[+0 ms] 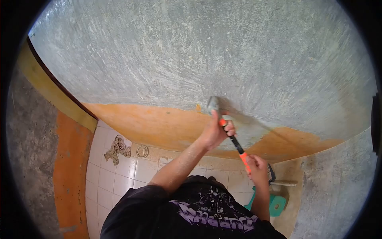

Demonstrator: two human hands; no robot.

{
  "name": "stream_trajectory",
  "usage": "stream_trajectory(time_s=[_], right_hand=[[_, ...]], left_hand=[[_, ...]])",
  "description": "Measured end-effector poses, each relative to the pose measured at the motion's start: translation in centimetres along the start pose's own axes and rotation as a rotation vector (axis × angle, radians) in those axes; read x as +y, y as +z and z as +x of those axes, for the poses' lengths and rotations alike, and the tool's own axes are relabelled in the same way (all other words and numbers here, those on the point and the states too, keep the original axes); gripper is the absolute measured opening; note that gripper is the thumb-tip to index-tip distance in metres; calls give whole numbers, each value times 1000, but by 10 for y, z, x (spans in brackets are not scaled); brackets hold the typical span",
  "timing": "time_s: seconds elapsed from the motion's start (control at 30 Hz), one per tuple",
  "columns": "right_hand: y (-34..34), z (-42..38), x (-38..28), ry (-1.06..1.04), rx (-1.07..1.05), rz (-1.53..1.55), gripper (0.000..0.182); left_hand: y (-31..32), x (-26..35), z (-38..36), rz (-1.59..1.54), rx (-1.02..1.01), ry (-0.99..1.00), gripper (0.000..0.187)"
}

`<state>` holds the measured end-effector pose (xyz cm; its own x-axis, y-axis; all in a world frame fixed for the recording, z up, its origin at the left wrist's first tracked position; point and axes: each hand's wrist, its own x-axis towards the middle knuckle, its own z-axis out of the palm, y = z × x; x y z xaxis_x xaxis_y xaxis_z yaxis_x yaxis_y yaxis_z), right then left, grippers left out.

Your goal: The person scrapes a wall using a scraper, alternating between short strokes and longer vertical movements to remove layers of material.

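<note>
The hammer head is blurred against the wall. Both hands hide parts of its handle. The teal thing sits half behind the right arm.

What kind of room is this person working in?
Probably a small bathroom under renovation: a rough grey wall stripped of orange paint, a white tiled floor with a drain.

Both the left hand and right hand grip a hammer (orange-black handle) against the grey wall.
</note>
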<state>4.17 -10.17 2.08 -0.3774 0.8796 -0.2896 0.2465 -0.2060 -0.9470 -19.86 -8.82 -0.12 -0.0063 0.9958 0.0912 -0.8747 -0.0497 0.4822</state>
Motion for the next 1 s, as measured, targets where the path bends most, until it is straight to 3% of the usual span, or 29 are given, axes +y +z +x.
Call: stream_trajectory(time_s=[0.1, 0.27, 0.37, 0.47, 0.7, 1.0], right_hand=[[17, -1, 5, 25, -4, 79, 29], [-9, -10, -1, 12, 51, 27, 29], [8, -10, -10, 4, 81, -91, 28], [13, -10, 10, -27, 83, -3, 27], [-9, -13, 12, -32, 140, 40, 29], [15, -14, 33, -65, -181, 70, 32]], left_hand=[[-13, 8, -4, 5, -35, 9, 60], [9, -4, 4, 2, -59, -56, 63], [4, 9, -4, -82, -64, -67, 57], [-6, 6, -2, 24, -121, -67, 66], [17, -4, -1, -16, 5, -91, 60], [11, 0, -6, 124, 92, -66, 58]])
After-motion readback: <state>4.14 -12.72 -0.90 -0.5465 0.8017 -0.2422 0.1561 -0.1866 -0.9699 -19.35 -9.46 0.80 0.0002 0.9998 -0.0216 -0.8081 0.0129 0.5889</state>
